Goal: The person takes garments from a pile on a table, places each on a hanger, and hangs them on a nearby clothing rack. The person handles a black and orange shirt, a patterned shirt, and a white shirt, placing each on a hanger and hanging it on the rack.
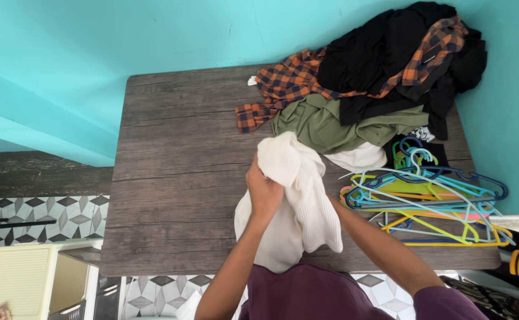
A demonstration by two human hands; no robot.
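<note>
A white ribbed knit garment (298, 207) hangs bunched above the near side of the grey wooden table (176, 154). My left hand (263, 191) grips its upper left fold. My right forearm runs in under the cloth from the right, and my right hand is hidden behind the garment, so I cannot see its fingers. Just beyond lies a pile of clothes: an olive green piece (324, 124), an orange and navy checked shirt (295, 80) and black garments (390, 53).
A heap of coloured plastic hangers (425, 198) lies on the table's right side. A cream plastic stool (28, 281) stands on the patterned tile floor at lower left. Turquoise walls close the back and right. Dark items sit at the right edge.
</note>
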